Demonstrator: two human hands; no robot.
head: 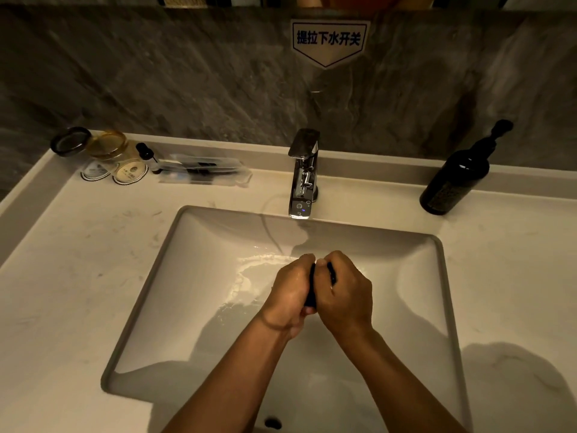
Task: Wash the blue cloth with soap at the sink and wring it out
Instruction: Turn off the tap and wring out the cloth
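On the pale surface [78,260] to my far left, back by the wall, stands a glass with a dark rim [70,142], and just beside it an amber-tinted glass [107,145]. In front of them lie two round paper coasters [129,174], side by side. Next to these is a small dark-capped bottle [146,153], touching a clear plastic packet [203,170] with dark items inside, lying flat along the back edge. The wall [187,82] behind is grey, veined stone. A white sign [327,40] with dark Chinese characters is stuck to it, its lower edge pointing downward. Along the very top runs a strip of mirror [343,0], its reflection too cropped to read.
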